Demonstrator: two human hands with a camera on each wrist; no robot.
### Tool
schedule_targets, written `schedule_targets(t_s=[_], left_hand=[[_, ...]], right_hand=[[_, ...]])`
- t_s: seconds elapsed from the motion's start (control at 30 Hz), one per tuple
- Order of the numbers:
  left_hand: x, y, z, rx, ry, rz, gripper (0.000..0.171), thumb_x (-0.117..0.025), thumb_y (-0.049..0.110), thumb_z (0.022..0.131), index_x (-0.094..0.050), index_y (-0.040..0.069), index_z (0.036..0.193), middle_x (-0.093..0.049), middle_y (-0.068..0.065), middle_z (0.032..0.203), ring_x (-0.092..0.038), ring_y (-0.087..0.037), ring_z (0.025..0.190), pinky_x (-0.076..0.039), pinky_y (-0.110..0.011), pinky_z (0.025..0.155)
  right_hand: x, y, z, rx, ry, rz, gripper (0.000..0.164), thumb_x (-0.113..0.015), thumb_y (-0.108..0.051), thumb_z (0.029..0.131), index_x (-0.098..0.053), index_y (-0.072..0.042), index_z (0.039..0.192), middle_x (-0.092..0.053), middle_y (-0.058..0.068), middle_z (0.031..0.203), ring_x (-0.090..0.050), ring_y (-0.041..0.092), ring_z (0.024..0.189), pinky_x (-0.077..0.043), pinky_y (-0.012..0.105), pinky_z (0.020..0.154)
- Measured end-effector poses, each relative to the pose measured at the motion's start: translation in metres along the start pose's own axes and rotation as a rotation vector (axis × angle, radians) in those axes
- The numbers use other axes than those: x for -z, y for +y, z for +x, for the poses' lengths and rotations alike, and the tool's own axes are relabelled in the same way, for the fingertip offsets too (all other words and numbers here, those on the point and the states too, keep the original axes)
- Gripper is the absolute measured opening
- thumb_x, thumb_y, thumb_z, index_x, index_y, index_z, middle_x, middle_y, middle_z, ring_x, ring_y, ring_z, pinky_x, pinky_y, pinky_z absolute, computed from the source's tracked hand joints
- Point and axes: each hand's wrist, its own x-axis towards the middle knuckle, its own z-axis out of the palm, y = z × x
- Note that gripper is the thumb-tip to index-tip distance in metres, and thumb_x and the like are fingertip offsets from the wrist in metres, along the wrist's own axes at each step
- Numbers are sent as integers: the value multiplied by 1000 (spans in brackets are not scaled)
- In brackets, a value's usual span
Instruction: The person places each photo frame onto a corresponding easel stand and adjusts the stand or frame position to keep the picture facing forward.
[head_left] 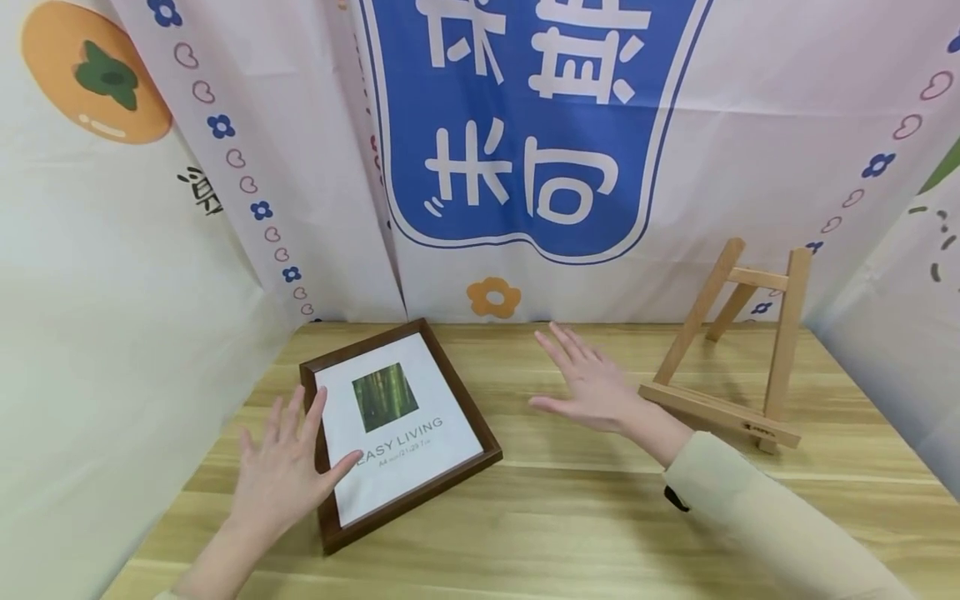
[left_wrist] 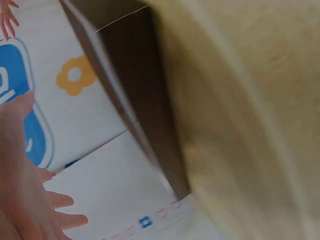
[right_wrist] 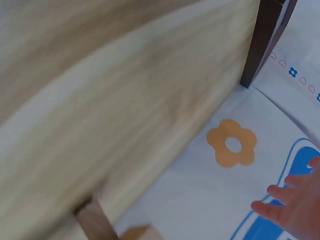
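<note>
A picture frame (head_left: 412, 475) with a dark brown border lies at an angle on the left of the wooden table. It bears a white sheet reading "EASY LIVING" and a small green forest picture. Over its left edge hovers my left hand (head_left: 277, 467), fingers spread, holding nothing; whether it touches the frame I cannot tell. My right hand (head_left: 592, 387), also spread and holding nothing, is between the picture frame and a small wooden easel (head_left: 720, 408) standing at the right. In the left wrist view the frame's dark side (left_wrist: 145, 100) rises beside my left hand (left_wrist: 25, 195).
The wood-grain table (head_left: 562, 533) ends at a white printed cloth (head_left: 322, 150) behind, with a blue panel (head_left: 525, 125) and an orange flower (head_left: 493, 297). Cloth walls also rise at left and right. A small black object (head_left: 676, 498) shows beneath the right sleeve (head_left: 757, 508).
</note>
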Motion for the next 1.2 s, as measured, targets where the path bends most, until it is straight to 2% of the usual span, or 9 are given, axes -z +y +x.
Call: schedule_targets(t_s=[0.23, 0.47, 0.7, 0.9, 1.07, 1.2], left_hand=[[-14, -6, -11, 59, -41, -145, 107, -67, 60, 82, -10, 9, 156, -22, -29, 153, -22, -51, 136, -19, -80, 94], [-19, -17, -15, 125, -82, -239, 115, -69, 60, 81, -1, 7, 156, -16, -30, 154, -23, -55, 133, -19, -79, 96], [-24, -25, -18, 140, -132, -345, 124, -76, 58, 75, 2, 4, 155, -15, -31, 154, -25, -57, 131, -24, -73, 100], [-30, -35, -19, 154, -169, -468, 127, -81, 51, 73, 5, 7, 155, -11, -30, 156, -22, -58, 132, -24, -72, 100], [-36, -40, -20, 189, -221, -479, 131, -82, 52, 71, 7, 4, 154, -11, -34, 153, -23, -60, 130, -26, -72, 100], [-42, -42, -20, 224, -272, -451, 132, -82, 54, 70, 3, -7, 151, -17, -40, 148, -25, -60, 128, -28, -70, 100]], right_hand=[[-22, -13, 16, 24, -85, 118, 98, -47, -72, 88, -5, -18, 158, -5, 8, 161, -17, 32, 144, -20, 52, 114], [-34, -22, 33, 4, -124, 268, 98, -60, -63, 86, -10, -19, 157, -11, 8, 161, -17, 29, 145, -19, 47, 115], [-49, -32, 46, 12, -192, 393, 103, -70, -56, 83, -11, -15, 157, -13, 8, 161, -16, 26, 145, -18, 43, 116], [-65, -37, 52, 19, -233, 449, 107, -75, -52, 80, -12, -14, 157, -16, 9, 160, -19, 24, 144, -20, 41, 116], [-73, -40, 59, 26, -247, 487, 100, -77, -46, 81, -21, -8, 155, -31, 8, 155, -32, 24, 139, -26, 40, 114], [-77, -43, 64, 12, -250, 495, 91, -77, -41, 83, -29, -6, 151, -41, 10, 149, -38, 25, 136, -30, 39, 112]])
